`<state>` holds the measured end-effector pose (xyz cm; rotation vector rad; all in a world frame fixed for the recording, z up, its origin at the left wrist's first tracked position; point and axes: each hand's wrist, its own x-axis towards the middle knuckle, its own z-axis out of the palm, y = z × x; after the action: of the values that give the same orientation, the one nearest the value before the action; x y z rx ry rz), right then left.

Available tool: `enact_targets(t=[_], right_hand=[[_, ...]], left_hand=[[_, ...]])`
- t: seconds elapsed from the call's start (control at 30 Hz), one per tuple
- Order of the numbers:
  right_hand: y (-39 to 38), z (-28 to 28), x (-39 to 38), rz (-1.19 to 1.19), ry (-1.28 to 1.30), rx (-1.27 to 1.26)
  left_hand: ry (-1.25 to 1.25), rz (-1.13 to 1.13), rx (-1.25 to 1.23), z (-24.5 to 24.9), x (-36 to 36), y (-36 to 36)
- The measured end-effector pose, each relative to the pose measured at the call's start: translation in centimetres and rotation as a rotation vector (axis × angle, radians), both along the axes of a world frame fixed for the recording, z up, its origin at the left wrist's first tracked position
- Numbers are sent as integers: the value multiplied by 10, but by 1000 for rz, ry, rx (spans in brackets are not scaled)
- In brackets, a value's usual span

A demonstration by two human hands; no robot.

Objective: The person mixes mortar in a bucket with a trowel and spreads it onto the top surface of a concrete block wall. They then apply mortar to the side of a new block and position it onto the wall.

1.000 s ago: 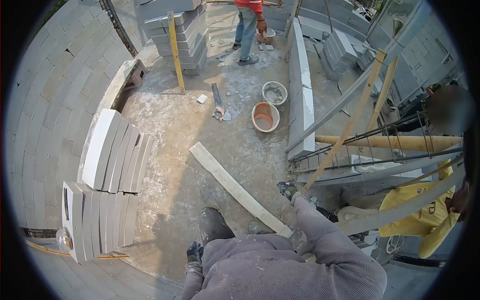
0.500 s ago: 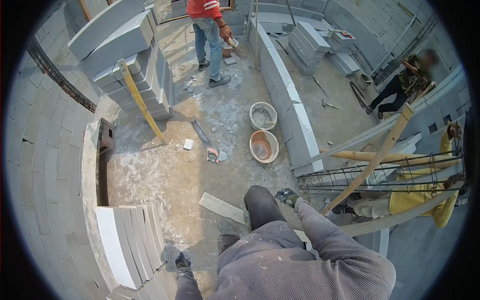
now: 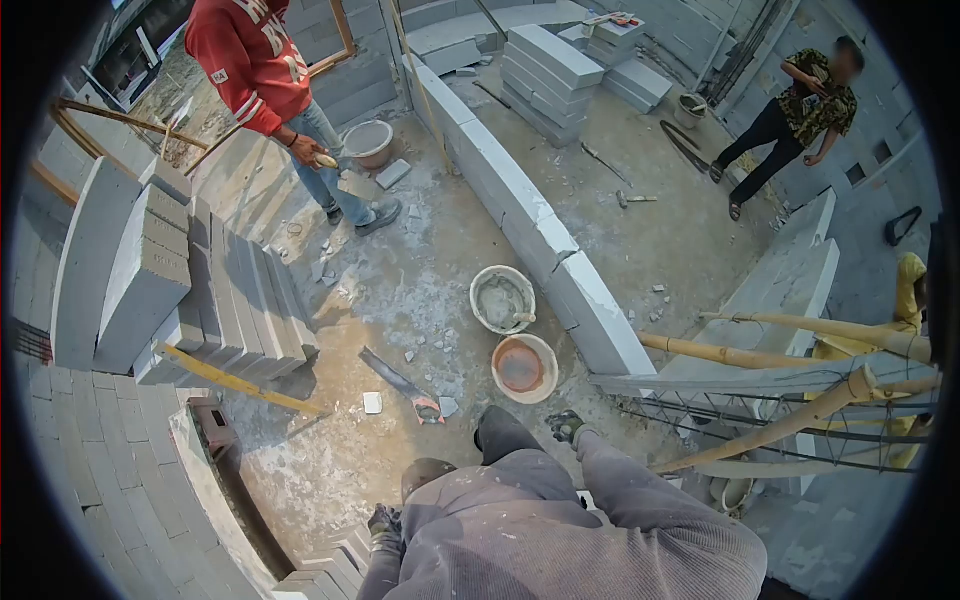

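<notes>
Good footing is needing clearance from the bucket [image 3: 548,392] at twelve o'clock; the right hand [image 3: 565,426] is hanging spread, the left hand [image 3: 385,523] unclear.

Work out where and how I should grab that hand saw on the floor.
Take the hand saw by its red handle, reaching down from your side. It lies with the handle towards you and the blade pointing away to the left, so your fingers should stay off the blade. Watch the pale chip close beside the handle.
</notes>
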<state>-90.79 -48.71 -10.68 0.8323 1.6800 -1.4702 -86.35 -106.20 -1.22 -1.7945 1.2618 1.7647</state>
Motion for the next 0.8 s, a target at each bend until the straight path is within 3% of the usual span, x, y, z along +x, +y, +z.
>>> enact_targets(t=[0.03,0.1,0.27,0.4,0.47,0.6,0.67,0.77,0.8], right_hand=[[6,13,-31,-382,62,-241],[14,38,-104,18,410,284],[55,82,-218,37,500,557],[67,72,-241,-121,350,680],[64,53,-250,-202,266,733],[33,27,-245,-407,41,837],[-14,28,-240,-562,-148,760],[-63,53,-273,-896,-488,323],[-75,69,-293,-845,-494,300]], left_hand=[[-5,-70,11,-6,-30,9],[-2,-255,-19,8,-100,21],[64,-587,-94,29,-282,33],[-16,-742,-154,7,-412,39],[-147,-967,-114,-11,-480,28],[-88,-1230,-91,-18,-639,62],[-24,-1312,-50,-15,-726,105],[131,-1312,27,12,-847,180],[183,-1336,80,18,-883,208]])
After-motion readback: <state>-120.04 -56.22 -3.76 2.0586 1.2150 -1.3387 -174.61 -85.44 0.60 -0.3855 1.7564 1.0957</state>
